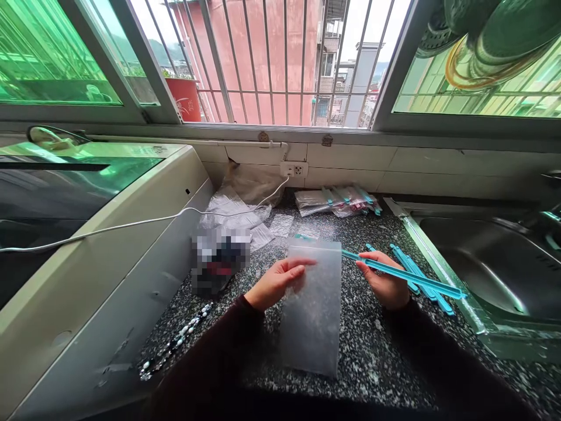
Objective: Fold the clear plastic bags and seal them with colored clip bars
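Note:
My left hand (277, 283) grips a frosted translucent plastic bag (311, 333) near its upper left side, thumb and fingers pinching it. The bag stands over the speckled counter with its open-looking end facing away. In my right hand (389, 286) is a long, slim turquoise plastic strip (416, 279), pinched between thumb and fingers. The strip's far end reaches the bag's upper right edge; whether it enters the bag I cannot tell. Beside and partly behind my right hand lie several more turquoise strips (427, 286) in a loose pile.
Filled clear bags with turquoise strips (339, 200) lie against the tiled wall. Empty-looking clear plastic (232, 213) and a blurred-out object (221, 263) sit left. A string of beads (184, 334) lies nearer me. A washing machine (175, 169) bounds the left, a steel sink (486, 257) the right.

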A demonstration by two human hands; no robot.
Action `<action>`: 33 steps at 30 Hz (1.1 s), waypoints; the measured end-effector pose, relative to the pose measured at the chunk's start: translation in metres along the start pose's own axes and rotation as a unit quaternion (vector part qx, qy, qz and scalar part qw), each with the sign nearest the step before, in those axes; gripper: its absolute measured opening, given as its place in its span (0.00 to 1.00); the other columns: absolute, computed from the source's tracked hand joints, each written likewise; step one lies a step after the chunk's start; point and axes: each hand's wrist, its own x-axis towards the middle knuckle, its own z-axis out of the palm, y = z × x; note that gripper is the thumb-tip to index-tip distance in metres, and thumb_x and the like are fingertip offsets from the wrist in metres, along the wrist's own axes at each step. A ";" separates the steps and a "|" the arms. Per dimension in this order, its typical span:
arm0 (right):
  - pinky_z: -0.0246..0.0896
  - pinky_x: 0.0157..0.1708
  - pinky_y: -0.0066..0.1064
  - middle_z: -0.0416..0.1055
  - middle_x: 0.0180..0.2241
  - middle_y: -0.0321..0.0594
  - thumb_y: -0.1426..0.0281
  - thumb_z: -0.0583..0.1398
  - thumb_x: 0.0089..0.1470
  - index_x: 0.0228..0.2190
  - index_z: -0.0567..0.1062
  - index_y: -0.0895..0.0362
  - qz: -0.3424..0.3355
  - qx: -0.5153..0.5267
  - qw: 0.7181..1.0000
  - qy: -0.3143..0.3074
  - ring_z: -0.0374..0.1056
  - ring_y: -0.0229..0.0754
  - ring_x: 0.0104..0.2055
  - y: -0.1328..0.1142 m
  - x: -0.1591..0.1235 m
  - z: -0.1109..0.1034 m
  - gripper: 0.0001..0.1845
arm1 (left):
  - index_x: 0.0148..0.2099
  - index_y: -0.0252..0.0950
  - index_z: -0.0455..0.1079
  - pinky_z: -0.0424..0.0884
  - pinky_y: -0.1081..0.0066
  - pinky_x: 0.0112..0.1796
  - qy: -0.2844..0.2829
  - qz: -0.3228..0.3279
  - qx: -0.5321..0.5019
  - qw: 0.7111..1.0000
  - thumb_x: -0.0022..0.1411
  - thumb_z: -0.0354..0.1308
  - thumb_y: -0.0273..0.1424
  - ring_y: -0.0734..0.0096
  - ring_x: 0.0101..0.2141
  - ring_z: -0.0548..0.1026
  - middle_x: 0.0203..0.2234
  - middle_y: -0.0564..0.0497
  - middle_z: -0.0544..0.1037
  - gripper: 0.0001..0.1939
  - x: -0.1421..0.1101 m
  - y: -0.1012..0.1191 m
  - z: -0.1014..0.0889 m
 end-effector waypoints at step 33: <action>0.70 0.30 0.33 0.71 0.30 0.40 0.66 0.61 0.49 0.32 0.72 0.55 0.040 0.241 0.970 -0.010 0.69 0.41 0.32 -0.019 -0.019 0.013 0.07 | 0.16 0.35 0.55 0.48 0.75 0.18 0.099 -0.026 -0.064 0.993 0.41 0.63 0.40 0.84 0.14 0.52 0.11 0.60 0.54 0.20 0.006 -0.002 0.016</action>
